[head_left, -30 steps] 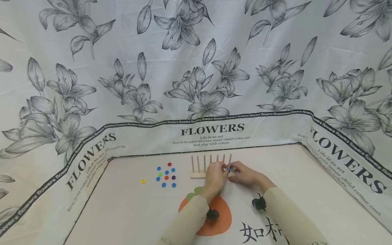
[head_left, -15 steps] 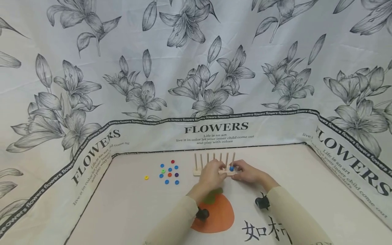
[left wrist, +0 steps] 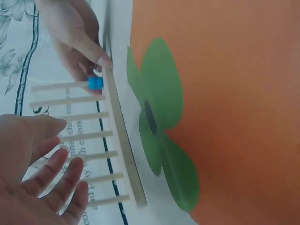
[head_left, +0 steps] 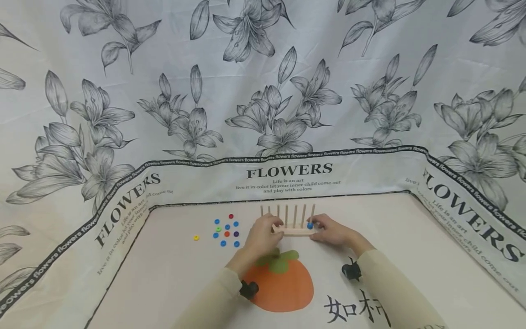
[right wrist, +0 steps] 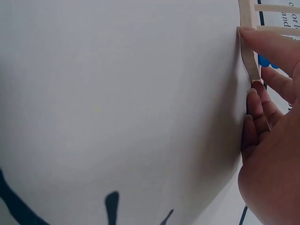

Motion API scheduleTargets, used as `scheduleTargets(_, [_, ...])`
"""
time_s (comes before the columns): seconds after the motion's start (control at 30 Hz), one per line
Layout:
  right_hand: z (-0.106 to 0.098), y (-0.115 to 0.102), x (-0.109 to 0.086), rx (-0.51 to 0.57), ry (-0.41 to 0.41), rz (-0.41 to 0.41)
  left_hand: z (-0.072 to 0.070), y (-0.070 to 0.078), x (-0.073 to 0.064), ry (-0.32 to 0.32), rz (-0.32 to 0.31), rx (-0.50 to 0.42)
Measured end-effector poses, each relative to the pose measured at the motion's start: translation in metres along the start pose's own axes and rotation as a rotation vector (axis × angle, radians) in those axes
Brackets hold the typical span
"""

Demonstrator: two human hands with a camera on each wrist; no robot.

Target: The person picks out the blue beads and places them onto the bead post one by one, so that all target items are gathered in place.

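A wooden peg rack [head_left: 297, 232] with a row of upright pegs stands on the cloth. Two blue beads [left wrist: 95, 83] sit low on its rightmost peg. My right hand [head_left: 334, 230] grips the right end of the base, thumb on the front face and fingers around the end, as the right wrist view shows. Over the rack's left part is my left hand [head_left: 260, 235], hiding the lower part of the leftmost pegs in the head view. Its fingers [left wrist: 56, 171] are spread and loosely bent, with nothing held between them.
Several loose beads, mostly blue, lie left of the rack, among them a red bead [head_left: 231, 216], a green bead [head_left: 218, 229] and a purple bead [head_left: 236, 234]. A yellow bead [head_left: 196, 237] lies farther left. A printed cloth wall [head_left: 289, 178] rises behind.
My left hand has moved left along the rack, away from the rightmost peg, uncovering the middle pegs. The right hand has gone from the blue bead at that peg to the base's right end.
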State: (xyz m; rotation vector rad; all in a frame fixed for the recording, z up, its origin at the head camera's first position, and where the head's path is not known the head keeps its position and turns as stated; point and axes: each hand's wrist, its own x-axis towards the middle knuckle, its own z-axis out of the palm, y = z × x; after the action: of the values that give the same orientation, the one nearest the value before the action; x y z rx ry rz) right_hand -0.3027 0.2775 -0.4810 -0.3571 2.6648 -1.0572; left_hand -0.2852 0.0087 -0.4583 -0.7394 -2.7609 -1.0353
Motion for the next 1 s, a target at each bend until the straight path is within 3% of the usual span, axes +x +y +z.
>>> scheduleTargets(0.2, [-0.001, 0.000, 0.000, -0.024, -0.003, -0.027, -0.012, -0.014, -0.009, 0.012, -0.015, -0.008])
scheduleTargets(0.53, [0.002, -0.003, 0.000, 0.004, 0.007, 0.039, -0.042, -0.041, -0.030, 0.080, -0.014, -0.025])
scheduleTargets(0.83, [0.001, 0.000, -0.002, -0.056, 0.013, -0.015, -0.068, -0.068, -0.042, 0.162, -0.086, -0.042])
scheduleTargets(1.0, [0.002, -0.001, -0.001, -0.042, 0.004, -0.011, -0.079, -0.081, -0.047, 0.170, -0.192, -0.057])
